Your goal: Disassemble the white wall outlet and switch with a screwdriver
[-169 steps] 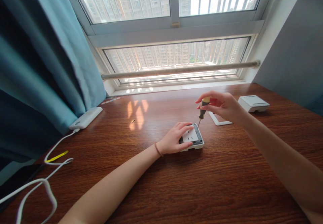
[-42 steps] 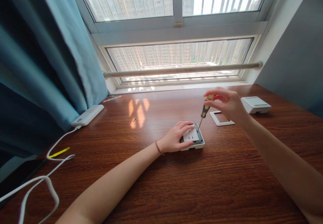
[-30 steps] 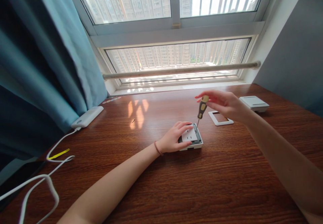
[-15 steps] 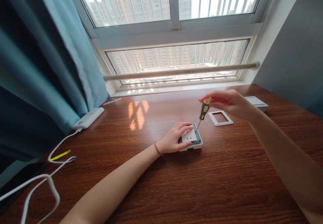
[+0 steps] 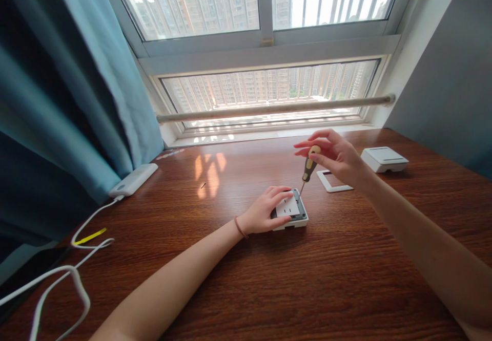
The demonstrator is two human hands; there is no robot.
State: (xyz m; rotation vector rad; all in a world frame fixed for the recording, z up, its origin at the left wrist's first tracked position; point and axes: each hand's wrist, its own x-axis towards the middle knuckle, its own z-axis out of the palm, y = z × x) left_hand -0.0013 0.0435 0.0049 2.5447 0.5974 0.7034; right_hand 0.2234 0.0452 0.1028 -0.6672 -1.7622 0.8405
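Note:
A white wall socket with dark slots and a grey inner frame lies face up on the table. My left hand grips it from the left, fingers over the far side and thumb along the near side. In my right hand is a screwdriver with a dark and yellowish handle. It leans slightly, its shaft reaching down to the right part of the socket's grey frame; the tip is too small to make out. The thumb and fingers are at the top of the handle, with some fingers stretched out.
Behind my right hand lies a white square frame, and a white switch box stands farther right. A white device with a white cable sits at left near the blue curtain. A tiny dark piece lies left of centre.
My right hand has shifted left and turned on the screwdriver handle, its fingers now more spread, uncovering the switch box. My left hand and the socket stay in place.

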